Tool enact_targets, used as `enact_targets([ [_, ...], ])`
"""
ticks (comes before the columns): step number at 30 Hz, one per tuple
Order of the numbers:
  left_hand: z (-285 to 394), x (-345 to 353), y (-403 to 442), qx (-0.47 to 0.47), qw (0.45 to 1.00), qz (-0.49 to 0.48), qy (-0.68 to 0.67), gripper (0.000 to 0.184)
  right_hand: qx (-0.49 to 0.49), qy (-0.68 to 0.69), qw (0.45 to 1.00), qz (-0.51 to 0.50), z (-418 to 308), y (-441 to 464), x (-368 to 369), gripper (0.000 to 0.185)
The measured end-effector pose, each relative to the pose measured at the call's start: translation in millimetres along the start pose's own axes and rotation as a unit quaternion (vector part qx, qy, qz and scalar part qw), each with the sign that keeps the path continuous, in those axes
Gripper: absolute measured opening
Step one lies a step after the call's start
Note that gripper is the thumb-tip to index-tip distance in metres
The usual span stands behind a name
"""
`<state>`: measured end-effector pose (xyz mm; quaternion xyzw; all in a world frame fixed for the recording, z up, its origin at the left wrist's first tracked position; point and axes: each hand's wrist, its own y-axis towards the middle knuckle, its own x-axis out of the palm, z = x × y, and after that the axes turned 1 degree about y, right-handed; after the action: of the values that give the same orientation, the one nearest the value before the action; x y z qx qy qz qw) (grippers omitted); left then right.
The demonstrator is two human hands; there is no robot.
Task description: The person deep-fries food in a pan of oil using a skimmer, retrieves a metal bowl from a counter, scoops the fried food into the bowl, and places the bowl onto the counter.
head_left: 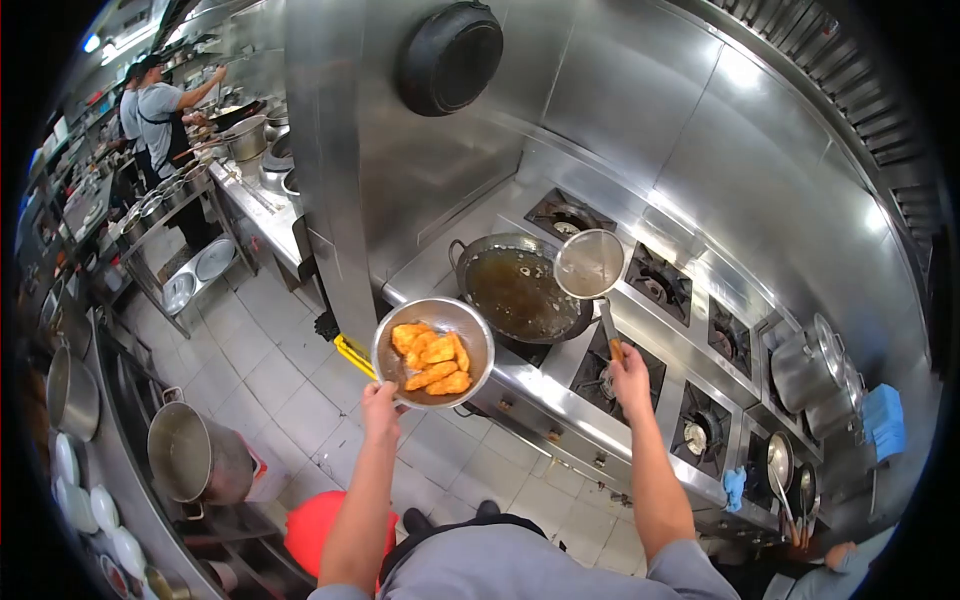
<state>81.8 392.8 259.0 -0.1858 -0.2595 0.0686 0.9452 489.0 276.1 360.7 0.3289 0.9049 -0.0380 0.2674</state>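
My left hand (380,408) grips the rim of a metal colander (481,345), held out in front of the stove's edge. Several golden fried pieces (432,358) lie inside it. In my right hand (629,378) is the wooden handle of a round mesh skimmer (590,264), its fingers wrapped round it. The skimmer's mesh, with no food visible on it, is over the stove beside the right rim of a wok (515,290). Brown oil with small floating bits fills the wok, which sits on a burner just beyond the colander.
Gas burners (660,283) line the steel stove, with large pots (806,365) at the right end. A dark wok (452,58) hangs on the wall. Left are a tall pot (196,455) and a red bucket (322,530). Two people (160,110) stand at a far-left counter.
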Motion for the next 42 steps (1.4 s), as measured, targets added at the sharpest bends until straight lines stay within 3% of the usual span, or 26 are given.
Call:
enact_targets([
  [2,1,-32,-9,0.017,0.999,0.044,-0.002,0.009,-0.137,-0.237,0.96,0.065,-5,19,-15,0.039],
  [4,3,-65,-27,0.036,0.996,0.079,-0.01,0.008,-0.096,-0.31,0.945,0.04,-15,33,-23,0.038],
  [7,5,-114,-63,0.075,0.986,0.148,-0.024,0.009,-0.149,-0.38,0.913,-0.006,-8,50,-26,0.031],
  [8,9,-122,-81,0.092,0.979,0.176,-0.033,0.011,-0.106,-0.398,0.91,-0.046,-19,50,-26,0.035],
  [9,11,-129,-100,0.102,0.968,0.223,-0.054,0.016,-0.088,-0.385,0.917,-0.059,-15,55,-23,0.032],
  [11,-2,-162,-125,0.136,0.954,0.262,-0.045,0.015,-0.209,-0.341,0.912,-0.09,42,89,-20,0.031],
  [12,-10,-187,-145,0.161,0.946,0.279,-0.029,0.015,-0.073,-0.265,0.947,-0.165,32,87,-16,0.028],
  [13,-15,-200,-167,0.177,0.936,0.3,-0.052,0.015,-0.077,-0.081,0.967,-0.228,57,96,-11,0.019],
  [14,-19,-203,-186,0.197,0.924,0.318,-0.075,0.014,0.033,-0.046,0.97,-0.235,15,65,-9,0.01],
  [22,-90,-212,-338,0.265,0.821,0.482,-0.152,0.014,0.105,0.058,0.923,-0.366,72,97,36,0.025],
  [26,-115,-178,-423,0.23,0.776,0.557,-0.188,0.016,0.157,0.106,0.908,-0.374,88,120,76,0.025],
  [28,-143,-176,-456,0.215,0.763,0.576,-0.202,0.017,0.141,0.109,0.897,-0.405,88,123,89,0.025],
  [30,-159,-165,-491,0.223,0.745,0.588,-0.224,0.016,0.086,0.015,0.914,-0.397,81,111,92,0.02],
  [32,-168,-151,-521,0.233,0.724,0.601,-0.244,0.016,0.051,-0.016,0.875,-0.481,86,131,98,0.027],
  [34,-180,-143,-556,0.248,0.703,0.608,-0.274,0.015,-0.18,-0.219,0.88,-0.382,81,142,97,0.044],
  [37,-181,-129,-610,0.261,0.675,0.626,-0.292,0.016,-0.348,-0.229,0.856,-0.306,-40,28,44,0.046],
  [38,-179,-124,-630,0.263,0.665,0.633,-0.296,0.017,-0.358,-0.223,0.85,-0.314,-62,-1,42,0.046],
  [40,-188,-122,-668,0.269,0.638,0.655,-0.303,0.016,-0.293,-0.064,0.868,-0.395,-97,-53,45,0.047],
  [41,-197,-123,-687,0.289,0.621,0.664,-0.299,0.015,-0.188,-0.058,0.873,-0.446,-114,-79,49,0.048],
  [42,-205,-124,-705,0.309,0.603,0.674,-0.294,0.013,-0.264,-0.042,0.836,-0.479,-103,-76,76,0.049],
])
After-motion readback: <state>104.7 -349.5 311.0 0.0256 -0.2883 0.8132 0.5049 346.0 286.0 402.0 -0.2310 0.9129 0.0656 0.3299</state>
